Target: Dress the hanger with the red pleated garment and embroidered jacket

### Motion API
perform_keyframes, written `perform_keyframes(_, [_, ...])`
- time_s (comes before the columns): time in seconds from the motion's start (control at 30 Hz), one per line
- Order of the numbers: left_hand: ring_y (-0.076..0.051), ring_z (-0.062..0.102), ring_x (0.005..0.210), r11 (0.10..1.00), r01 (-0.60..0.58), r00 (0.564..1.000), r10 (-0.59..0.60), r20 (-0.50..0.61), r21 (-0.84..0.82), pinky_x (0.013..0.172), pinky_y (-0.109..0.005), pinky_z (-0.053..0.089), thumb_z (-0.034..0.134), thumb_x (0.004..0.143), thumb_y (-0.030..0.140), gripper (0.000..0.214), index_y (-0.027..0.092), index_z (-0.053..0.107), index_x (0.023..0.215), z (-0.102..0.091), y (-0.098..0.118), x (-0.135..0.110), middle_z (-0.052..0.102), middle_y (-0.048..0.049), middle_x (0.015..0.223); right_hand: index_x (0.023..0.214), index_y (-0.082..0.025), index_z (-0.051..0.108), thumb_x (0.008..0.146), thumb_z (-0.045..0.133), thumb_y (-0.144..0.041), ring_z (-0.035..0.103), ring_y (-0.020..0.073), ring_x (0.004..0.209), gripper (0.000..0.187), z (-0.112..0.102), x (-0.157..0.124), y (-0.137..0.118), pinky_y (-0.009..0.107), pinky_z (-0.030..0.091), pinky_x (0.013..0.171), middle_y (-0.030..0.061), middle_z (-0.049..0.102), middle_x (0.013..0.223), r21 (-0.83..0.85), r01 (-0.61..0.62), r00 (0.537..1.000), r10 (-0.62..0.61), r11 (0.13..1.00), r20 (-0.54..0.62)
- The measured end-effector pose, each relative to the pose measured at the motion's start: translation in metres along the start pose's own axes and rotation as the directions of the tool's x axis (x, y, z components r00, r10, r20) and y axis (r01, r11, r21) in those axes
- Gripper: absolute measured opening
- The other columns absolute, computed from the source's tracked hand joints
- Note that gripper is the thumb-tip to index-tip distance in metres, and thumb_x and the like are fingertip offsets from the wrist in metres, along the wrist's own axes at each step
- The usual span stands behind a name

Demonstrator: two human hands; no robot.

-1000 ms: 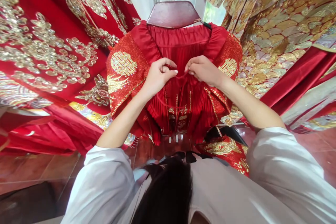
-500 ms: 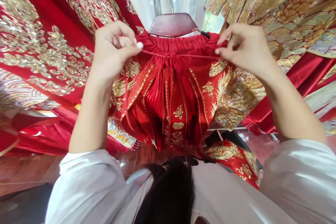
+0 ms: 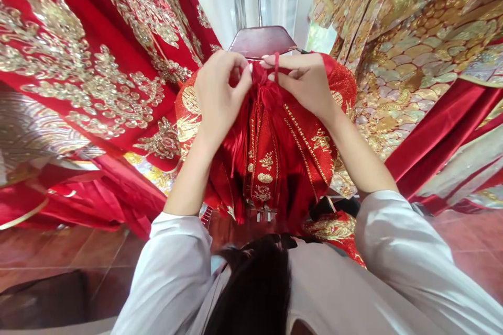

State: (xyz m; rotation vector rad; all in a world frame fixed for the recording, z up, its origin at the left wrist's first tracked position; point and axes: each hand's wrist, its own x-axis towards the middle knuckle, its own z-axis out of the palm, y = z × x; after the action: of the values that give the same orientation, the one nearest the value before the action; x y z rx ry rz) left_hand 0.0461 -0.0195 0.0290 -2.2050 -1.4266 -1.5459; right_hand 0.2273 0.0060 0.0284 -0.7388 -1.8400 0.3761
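Note:
A red pleated skirt (image 3: 264,159) with gold embroidery and beaded lines hangs from a dark reddish hanger (image 3: 262,41) in front of me. At the middle of its gathered waist, my left hand (image 3: 225,91) is closed in a pinch, thumb against fingers; the red cord there is mostly hidden. My right hand (image 3: 304,79) sits just beside it, closed on the red drawstring (image 3: 276,65), which loops up over its fingers. The two hands are close together, with bunched red fabric between and below them.
Red garments with silver-gold beading (image 3: 113,78) hang on the left. Gold sequined garments (image 3: 416,57) hang on the right, beside red satin cloth (image 3: 428,136). A folded red-and-gold piece (image 3: 336,233) lies low in front. A dark flat item (image 3: 45,301) rests on the tiled floor (image 3: 94,251).
Both hands have come inward from the sides of the waistband to its centre. The cord, stretched taut between them before, is now looped at the right hand. The waist is bunched.

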Motion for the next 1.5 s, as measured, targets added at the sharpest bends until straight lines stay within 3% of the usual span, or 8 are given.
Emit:
perform_keyframes(0.13, [-0.026, 0.049, 0.1, 0.996, -0.06, 0.996, 0.055, 0.065, 0.072, 0.086, -0.034, 0.04, 0.062, 0.082, 0.026, 0.016, 0.02, 0.054, 0.069, -0.013, -0.006, -0.013, 0.053, -0.007, 0.081, 0.106, -0.017, 0.069, 0.087, 0.058, -0.04, 0.065, 0.0139, 0.086, 0.032, 0.001, 0.0, 0.022, 0.025, 0.052, 0.076, 0.0004, 0.066, 0.079, -0.05, 0.026, 0.995, -0.031, 0.998, -0.097])
perform_keyframes(0.3, [-0.023, 0.049, 0.089, 0.983, -0.023, 0.979, 0.06, -0.197, 0.184, 0.082, -0.037, 0.04, 0.061, 0.081, 0.019, 0.017, 0.021, 0.053, 0.066, -0.005, -0.029, -0.011, 0.056, -0.0071, 0.085, 0.12, -0.019, 0.063, 0.092, 0.049, -0.049, 0.064, 0.015, 0.077, 0.043, 0.0, -0.005, 0.03, 0.028, 0.053, 0.074, 0.0, 0.059, 0.068, -0.127, 0.032, 0.997, -0.041, 0.991, -0.071])
perform_keyframes(0.4, [-0.018, 0.049, 0.075, 0.997, -0.063, 0.962, 0.07, -0.264, 0.032, 0.073, -0.033, 0.041, 0.068, 0.078, 0.022, 0.014, 0.02, 0.057, 0.068, 0.013, -0.032, -0.002, 0.056, -0.0031, 0.076, 0.127, -0.018, 0.058, 0.096, 0.045, -0.041, 0.063, 0.0172, 0.084, 0.041, 0.01, -0.007, 0.024, 0.032, 0.052, 0.082, 0.0031, 0.064, 0.082, -0.297, 0.077, 0.996, -0.084, 0.952, -0.01])
perform_keyframes(0.57, [-0.015, 0.052, 0.064, 0.961, -0.084, 0.994, 0.098, 0.04, -0.265, 0.065, -0.029, 0.043, 0.067, 0.078, 0.025, 0.013, 0.019, 0.059, 0.07, 0.032, -0.024, 0.007, 0.054, -0.001, 0.067, 0.131, -0.02, 0.052, 0.101, 0.032, -0.037, 0.059, 0.0203, 0.103, 0.039, 0.021, -0.013, 0.016, 0.032, 0.047, 0.091, 0.0066, 0.061, 0.104, -0.526, 0.198, 0.979, -0.148, 0.827, 0.138])
perform_keyframes(0.87, [-0.022, 0.059, 0.091, 0.967, -0.206, 0.952, 0.233, 0.198, -0.15, 0.085, -0.036, 0.049, 0.06, 0.077, 0.013, 0.01, 0.019, 0.054, 0.071, 0.027, -0.019, 0.001, 0.059, -0.0056, 0.085, 0.1, -0.016, 0.059, 0.101, 0.032, -0.031, 0.055, 0.0137, 0.089, 0.031, 0.014, -0.011, 0.031, 0.027, 0.043, 0.083, 0.0051, 0.057, 0.092, -0.438, 0.372, 0.92, -0.264, 0.818, 0.29])
perform_keyframes(1.03, [-0.023, 0.055, 0.104, 0.948, -0.302, 0.922, 0.317, 0.222, -0.098, 0.092, -0.039, 0.048, 0.061, 0.078, 0.014, 0.011, 0.02, 0.052, 0.074, 0.013, -0.018, -0.002, 0.057, -0.0062, 0.107, 0.083, -0.016, 0.059, 0.093, 0.043, -0.026, 0.055, 0.0152, 0.082, 0.022, 0.013, -0.013, 0.033, 0.029, 0.042, 0.078, 0.0043, 0.055, 0.079, -0.431, 0.333, 0.936, -0.238, 0.839, 0.261])
perform_keyframes(1.27, [-0.021, 0.056, 0.089, 0.98, -0.189, 0.972, 0.196, 0.132, -0.063, 0.084, -0.039, 0.05, 0.064, 0.075, 0.013, 0.023, 0.022, 0.045, 0.067, -0.006, -0.038, -0.013, 0.057, -0.0021, 0.074, 0.069, -0.017, 0.051, 0.084, 0.051, -0.023, 0.053, 0.018, 0.077, 0.016, -0.011, -0.027, 0.045, 0.032, 0.045, 0.07, 0.0056, 0.05, 0.069, -0.406, 0.099, 0.994, -0.104, 0.908, 0.01])
perform_keyframes(1.5, [-0.013, 0.061, 0.061, 0.853, 0.183, 0.963, -0.055, 0.265, -0.488, 0.052, -0.024, 0.049, 0.061, 0.08, 0.026, 0.015, 0.019, 0.05, 0.072, 0.002, -0.021, -0.015, 0.058, -0.001, 0.066, 0.079, -0.018, 0.048, 0.083, 0.058, -0.033, 0.05, 0.0064, 0.055, 0.017, -0.001, -0.027, 0.028, 0.019, 0.039, 0.046, 0.0006, 0.052, 0.076, 0.238, -0.196, 0.98, 0.195, 0.951, 0.028])
